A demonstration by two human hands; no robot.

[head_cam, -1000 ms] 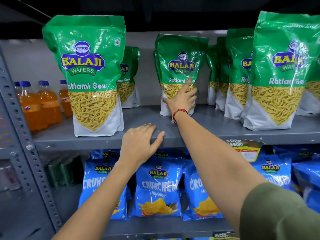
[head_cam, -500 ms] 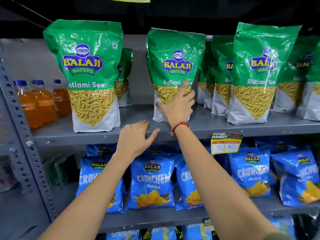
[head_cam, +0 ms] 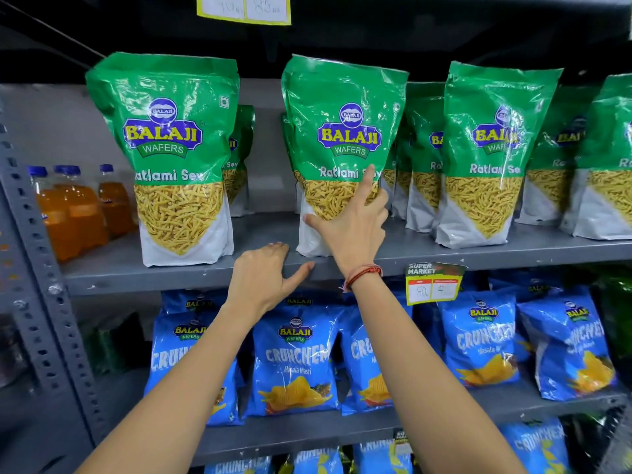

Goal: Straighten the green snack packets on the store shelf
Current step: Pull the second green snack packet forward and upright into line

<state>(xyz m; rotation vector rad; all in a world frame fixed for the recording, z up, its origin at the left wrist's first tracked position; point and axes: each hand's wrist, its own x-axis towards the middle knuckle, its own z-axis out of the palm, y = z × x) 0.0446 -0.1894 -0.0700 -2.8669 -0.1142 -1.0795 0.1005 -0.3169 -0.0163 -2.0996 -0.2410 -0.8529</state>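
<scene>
Head view: mid-step, squaring up middle green packet (head_cam: 342, 145) at front edge of grey shelf (head_cam: 113, 275). Right hand (head_cam: 354, 230) pressed flat on lower front of that packet, fingers spread, index pointing up over the printed name, thumb out left across the clear window; open-palm contact, not a clenched hold, nothing pinched. Left hand (head_cam: 263, 280) resting loose on shelf lip just left of packet base, fingers on top, thumb along the edge, holding nothing. Packet standing upright, top leaning slightly right, glossy film, green upper half, yellow sev showing through window, white base touching shelf. Left green packet (head_cam: 174, 148) standing well apart on the left, face forward; right green packets (head_cam: 492, 145) crowded and overlapping, some angled. Orange drink bottles (head_cam: 75, 206) far left, blue chip bags (head_cam: 294, 357) on shelf below. Next move probably: nudge base to face front, release, shift right to the overlapped row; film likely slippery and top-heavy, so light push low down.
</scene>
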